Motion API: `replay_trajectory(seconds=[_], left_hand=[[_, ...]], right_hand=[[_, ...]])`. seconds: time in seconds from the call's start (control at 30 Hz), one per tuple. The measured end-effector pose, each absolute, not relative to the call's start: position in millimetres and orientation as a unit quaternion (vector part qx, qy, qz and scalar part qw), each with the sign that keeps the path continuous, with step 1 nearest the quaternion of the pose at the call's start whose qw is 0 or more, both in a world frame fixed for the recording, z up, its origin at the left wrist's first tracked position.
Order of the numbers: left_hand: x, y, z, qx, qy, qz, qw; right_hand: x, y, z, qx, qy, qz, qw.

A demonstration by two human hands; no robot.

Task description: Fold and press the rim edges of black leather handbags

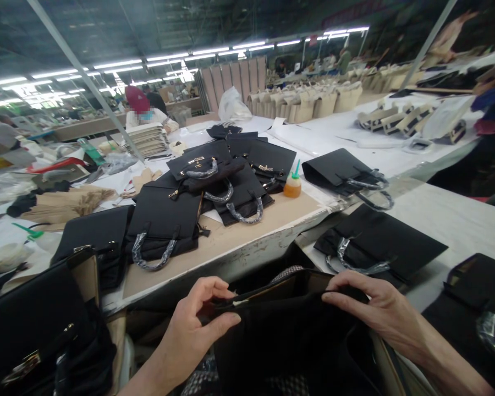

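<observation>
A black handbag (289, 335) with a tan inner edge is held upright in front of me, its mouth facing up. My left hand (202, 319) pinches the left end of its top edge between thumb and fingers, where a small pale spot shows. At the right end of the same edge, my right hand (375, 308) grips the black material, thumb on the near side. Checked fabric (289, 270) peeks out behind the bag. The bag's lower part runs out of view.
Black handbags with plastic-wrapped handles (165, 220) pile on the table beyond. A bottle of amber liquid (292, 186) stands beside them. More bags lie at right (379, 242) and near left (37, 324). A person in a red cap (137, 99) sits behind stacked panels (146, 142).
</observation>
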State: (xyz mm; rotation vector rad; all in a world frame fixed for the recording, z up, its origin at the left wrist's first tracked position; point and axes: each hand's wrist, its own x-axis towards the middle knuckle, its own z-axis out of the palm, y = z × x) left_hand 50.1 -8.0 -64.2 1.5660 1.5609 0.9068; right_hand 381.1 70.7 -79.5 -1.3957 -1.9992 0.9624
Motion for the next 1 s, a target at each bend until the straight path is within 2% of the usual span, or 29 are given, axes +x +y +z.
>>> replay_trajectory(seconds=[0.1, 0.27, 0.63, 1.0], left_hand=[[49, -7, -63, 0.564, 0.612, 0.344, 0.435], [48, -4, -63, 0.528, 0.634, 0.316, 0.468], [52, -3, -61, 0.588, 0.606, 0.337, 0.417], [62, -6, -65, 0.641, 0.588, 0.35, 0.348]], right_hand=[[377, 71, -80, -0.535, -0.727, 0.344, 0.258], [371, 71, -79, -0.552, -0.727, 0.321, 0.255], [360, 73, -73, -0.557, -0.738, 0.293, 0.243], [355, 78, -71, -0.536, -0.739, 0.302, 0.275]])
